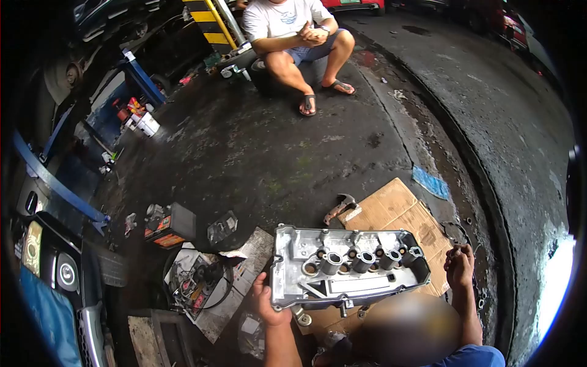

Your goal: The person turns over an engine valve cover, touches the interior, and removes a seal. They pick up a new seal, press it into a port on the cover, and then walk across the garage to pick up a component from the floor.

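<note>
A silvery metal engine cover (361,284) with several round openings lies across the lower middle, over a flattened cardboard sheet (391,205). My left hand (269,303) grips its lower left corner, thumb and fingers at the edge. To the right of the cover, apart from it, my right hand (460,266) is raised with its fingers curled together; anything inside them is too small to tell. A hammer-like tool (340,208) lies just above the cover. A blurred patch hides the area below the cover.
A person (290,30) in sandals sits at the top, hands together. On the left are a battery (171,225), a tray of small parts (199,281), a wooden box (160,336) and a car front (64,272). A blue cloth (430,182) lies right of the cardboard.
</note>
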Demonstrator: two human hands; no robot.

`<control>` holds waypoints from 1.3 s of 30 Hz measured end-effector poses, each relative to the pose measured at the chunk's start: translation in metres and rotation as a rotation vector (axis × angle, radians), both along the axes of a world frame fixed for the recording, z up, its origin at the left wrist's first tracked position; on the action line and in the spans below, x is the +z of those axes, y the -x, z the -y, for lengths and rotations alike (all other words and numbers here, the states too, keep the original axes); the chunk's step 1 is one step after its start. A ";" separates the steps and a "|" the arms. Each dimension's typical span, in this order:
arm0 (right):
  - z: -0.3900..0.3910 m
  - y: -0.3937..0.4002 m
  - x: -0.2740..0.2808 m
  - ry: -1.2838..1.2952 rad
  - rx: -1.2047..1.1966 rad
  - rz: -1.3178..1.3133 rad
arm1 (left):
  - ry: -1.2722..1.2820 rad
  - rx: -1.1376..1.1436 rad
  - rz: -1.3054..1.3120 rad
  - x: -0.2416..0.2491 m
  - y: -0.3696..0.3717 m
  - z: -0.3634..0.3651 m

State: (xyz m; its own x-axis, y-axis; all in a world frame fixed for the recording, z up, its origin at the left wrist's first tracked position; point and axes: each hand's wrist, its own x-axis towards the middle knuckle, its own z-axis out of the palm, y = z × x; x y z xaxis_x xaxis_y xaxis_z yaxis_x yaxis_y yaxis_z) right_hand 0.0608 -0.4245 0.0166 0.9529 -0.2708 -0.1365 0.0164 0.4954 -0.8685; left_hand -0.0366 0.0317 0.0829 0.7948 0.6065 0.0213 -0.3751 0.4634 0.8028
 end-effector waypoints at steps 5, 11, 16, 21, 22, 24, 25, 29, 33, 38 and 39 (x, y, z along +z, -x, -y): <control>0.005 0.001 -0.010 0.049 0.048 -0.059 | 0.004 0.023 -0.015 0.010 0.003 0.002; -0.011 -0.004 0.008 -0.003 0.025 -0.063 | -0.014 0.029 -0.024 0.009 0.003 0.005; -0.014 -0.006 0.016 0.038 0.039 -0.039 | 0.016 0.061 -0.029 0.013 0.002 0.008; -0.015 -0.013 0.016 -0.006 0.110 0.007 | 0.004 0.057 -0.011 0.015 -0.001 0.008; -0.018 -0.020 0.019 0.023 0.124 0.049 | 0.007 0.051 -0.010 0.015 0.000 0.009; -0.026 -0.032 0.030 -0.025 0.136 0.098 | -0.007 0.047 -0.014 0.017 -0.001 0.011; -0.030 -0.039 0.036 -0.033 0.143 0.141 | -0.014 0.045 -0.017 0.017 -0.002 0.011; -0.045 -0.066 0.049 -0.057 0.239 0.315 | -0.033 0.036 0.002 0.016 -0.002 0.009; -0.058 -0.073 0.069 -0.131 0.251 0.329 | -0.019 0.050 -0.006 0.023 -0.002 0.015; -0.050 -0.071 0.063 -0.109 0.161 0.330 | -0.017 0.059 -0.014 0.024 -0.004 0.016; -0.045 -0.069 0.057 -0.108 0.143 0.337 | -0.018 0.057 -0.012 0.024 -0.005 0.016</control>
State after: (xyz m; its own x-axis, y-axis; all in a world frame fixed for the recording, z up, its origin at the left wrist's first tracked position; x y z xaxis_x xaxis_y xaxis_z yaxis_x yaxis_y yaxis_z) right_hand 0.1301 -0.3791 0.0740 0.9764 -0.1333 0.1702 0.2162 0.6020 -0.7687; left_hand -0.0317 0.0157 0.1068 0.7590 0.6507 0.0237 -0.3910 0.4264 0.8156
